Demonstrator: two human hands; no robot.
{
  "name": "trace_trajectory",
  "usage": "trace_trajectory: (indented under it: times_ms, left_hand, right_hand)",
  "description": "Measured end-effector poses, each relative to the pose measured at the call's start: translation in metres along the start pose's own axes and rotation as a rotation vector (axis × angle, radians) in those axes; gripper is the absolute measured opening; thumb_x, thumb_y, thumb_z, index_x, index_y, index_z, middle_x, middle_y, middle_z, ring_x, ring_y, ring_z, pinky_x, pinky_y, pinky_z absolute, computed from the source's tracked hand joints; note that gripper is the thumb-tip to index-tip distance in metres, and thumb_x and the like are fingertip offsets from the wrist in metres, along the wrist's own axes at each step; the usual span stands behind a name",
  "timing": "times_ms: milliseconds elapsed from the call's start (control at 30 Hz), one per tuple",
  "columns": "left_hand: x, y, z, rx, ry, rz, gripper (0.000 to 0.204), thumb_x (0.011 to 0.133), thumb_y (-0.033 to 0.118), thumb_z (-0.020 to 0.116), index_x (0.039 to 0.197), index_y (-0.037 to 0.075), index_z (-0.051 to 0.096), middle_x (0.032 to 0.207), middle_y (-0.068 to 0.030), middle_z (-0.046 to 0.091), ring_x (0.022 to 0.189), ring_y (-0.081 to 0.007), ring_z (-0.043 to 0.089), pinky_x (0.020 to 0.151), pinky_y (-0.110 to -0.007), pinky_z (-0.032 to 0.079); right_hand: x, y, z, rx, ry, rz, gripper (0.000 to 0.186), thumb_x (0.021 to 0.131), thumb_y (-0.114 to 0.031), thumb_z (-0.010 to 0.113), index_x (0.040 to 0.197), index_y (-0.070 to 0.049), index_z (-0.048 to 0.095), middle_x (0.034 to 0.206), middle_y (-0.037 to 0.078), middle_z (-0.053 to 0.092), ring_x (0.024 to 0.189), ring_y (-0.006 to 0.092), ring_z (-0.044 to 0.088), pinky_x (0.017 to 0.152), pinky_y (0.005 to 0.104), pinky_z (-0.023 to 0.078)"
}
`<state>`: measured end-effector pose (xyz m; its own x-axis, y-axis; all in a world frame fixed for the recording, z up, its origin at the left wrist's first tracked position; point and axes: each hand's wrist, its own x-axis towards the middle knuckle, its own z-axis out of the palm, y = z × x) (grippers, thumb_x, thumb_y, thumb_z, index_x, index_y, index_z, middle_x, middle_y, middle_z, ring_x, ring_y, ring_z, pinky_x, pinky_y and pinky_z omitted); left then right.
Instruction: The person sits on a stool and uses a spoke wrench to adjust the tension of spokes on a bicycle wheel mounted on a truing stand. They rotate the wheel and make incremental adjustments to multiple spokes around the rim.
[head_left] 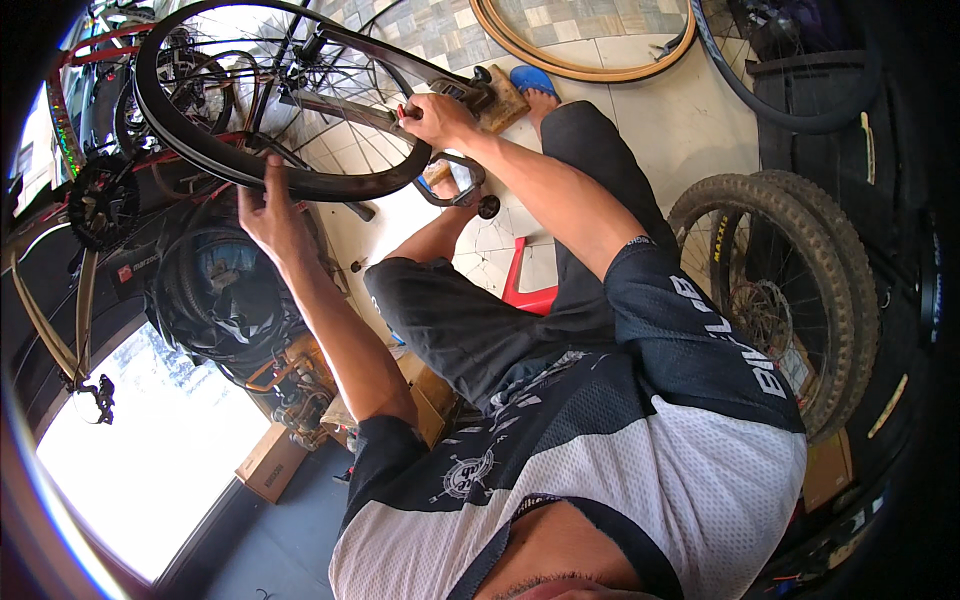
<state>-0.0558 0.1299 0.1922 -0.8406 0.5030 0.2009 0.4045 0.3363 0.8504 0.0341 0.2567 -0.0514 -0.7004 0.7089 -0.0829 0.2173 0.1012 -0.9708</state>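
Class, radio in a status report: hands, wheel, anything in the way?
Left hand against the wheel. Right hand curled at small red piece. Black bar crosses the wheel in this view.

Pale tiled floor [690, 130]; patterned grey-beige tiles [580, 20] beyond; bright white opening [150, 460], lower left.

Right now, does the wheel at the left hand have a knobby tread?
No, that wheel shows a smooth black outer band near the left hand, unlike the knobby tires at the person's right.
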Motion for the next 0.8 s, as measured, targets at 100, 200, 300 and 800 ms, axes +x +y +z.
trace_trajectory:
  times_ms: [100, 200, 300, 800]
  left_hand:
    - [-0.020, -0.019, 0.001, 0.007, -0.034, -0.058, 0.037, 0.090, 0.023, 0.079, 0.114, -0.004, 0.071, 0.097, -0.0064, 0.069, 0.086, -0.0143, 0.062, 0.081, -0.028, 0.050]
    - [-0.030, -0.027, 0.004, 0.002, -0.059, -0.093, 0.038, 0.086, 0.022, 0.084, 0.110, -0.005, 0.071, 0.096, -0.0073, 0.070, 0.087, -0.0147, 0.063, 0.080, -0.028, 0.049]
    - [-0.029, -0.023, 0.003, -0.004, -0.044, -0.094, 0.035, 0.090, 0.020, 0.080, 0.115, -0.004, 0.071, 0.099, -0.0061, 0.070, 0.090, -0.0144, 0.062, 0.082, -0.028, 0.050]
    - [0.047, 0.011, -0.011, -0.188, 0.069, -0.030, 0.042, 0.090, 0.032, 0.080, 0.111, -0.004, 0.071, 0.089, -0.0039, 0.069, 0.078, -0.0104, 0.061, 0.070, -0.024, 0.048]
  right_hand:
    - [-0.002, -0.003, -0.006, 0.016, -0.008, 0.000, 0.034, 0.086, -0.035, 0.069, 0.097, -0.003, 0.072, 0.089, 0.018, 0.074, 0.084, 0.0363, 0.072, 0.076, 0.0445, 0.055]
    - [-0.003, -0.004, -0.007, -0.014, -0.012, 0.005, 0.035, 0.086, -0.036, 0.069, 0.099, -0.004, 0.073, 0.090, 0.017, 0.075, 0.084, 0.0364, 0.072, 0.075, 0.0444, 0.055]
    - [-0.003, -0.002, -0.004, -0.049, 0.000, 0.037, 0.035, 0.085, -0.036, 0.069, 0.098, -0.004, 0.073, 0.089, 0.017, 0.075, 0.083, 0.0361, 0.072, 0.075, 0.0440, 0.055]
    - [0.016, 0.048, 0.028, 0.006, -0.109, 0.020, 0.034, 0.079, -0.036, 0.073, 0.088, -0.003, 0.076, 0.086, 0.018, 0.074, 0.082, 0.0352, 0.073, 0.076, 0.0426, 0.056]
